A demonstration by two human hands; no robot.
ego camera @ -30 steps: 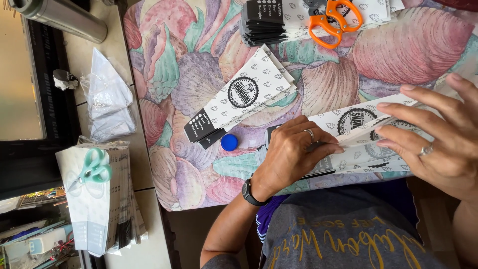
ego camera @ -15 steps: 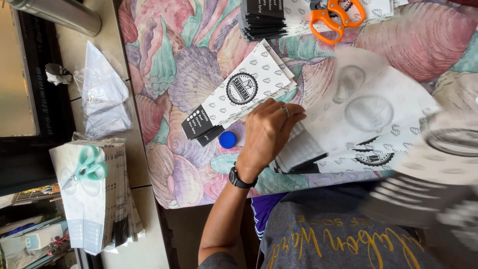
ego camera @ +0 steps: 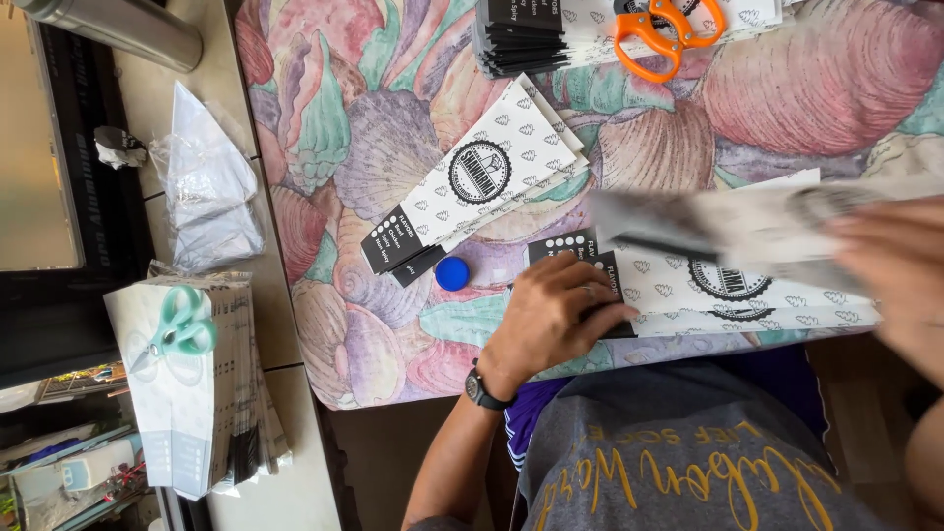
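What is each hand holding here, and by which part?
The right hand lifts a blurred paper bag by its right end. The left hand grips nothing; it presses flat on the bag stack.

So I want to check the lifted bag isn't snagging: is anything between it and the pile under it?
Nothing visible is. The right hand holds the blurred bag above the pile, with no object between them. The left hand presses only on the pile's dark end, and the blue cap lies off to the side.
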